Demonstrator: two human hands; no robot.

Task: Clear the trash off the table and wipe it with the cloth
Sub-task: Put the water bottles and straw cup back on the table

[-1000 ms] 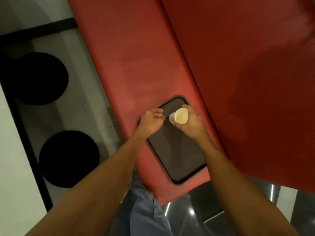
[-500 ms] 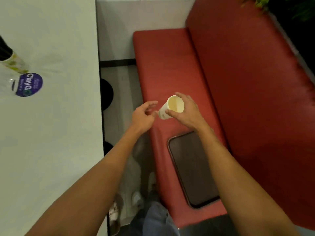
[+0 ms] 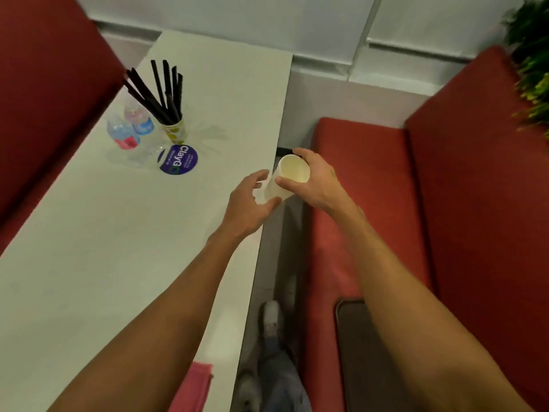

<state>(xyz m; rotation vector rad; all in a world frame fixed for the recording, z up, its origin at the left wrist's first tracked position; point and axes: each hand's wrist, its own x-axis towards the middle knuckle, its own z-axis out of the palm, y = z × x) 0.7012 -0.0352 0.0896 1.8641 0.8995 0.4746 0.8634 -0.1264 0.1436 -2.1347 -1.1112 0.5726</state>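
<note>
Two hands, one item. Right hand [image 3: 316, 187] gripped the paper cup [image 3: 289, 181], thumb and fingers curled round its wall near the rim. It was held tilted over the table's [image 3: 118, 248] right edge, 4 o'clock from the straw holder [image 3: 175, 130]. Left hand [image 3: 246, 203] was open, fingers spread at the cup's base, contact unclear. Probably steadying it or taking over. Cup looked plain white, empty, undented. Pink cloth [image 3: 193, 388] lay at 6 o'clock, untouched.

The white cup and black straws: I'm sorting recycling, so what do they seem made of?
The white cup, held by the right hand, looks like matte paper: opaque, thin rim, no gloss. The black straws look like plastic, stiff and straight, though coated paper is possible.
</note>
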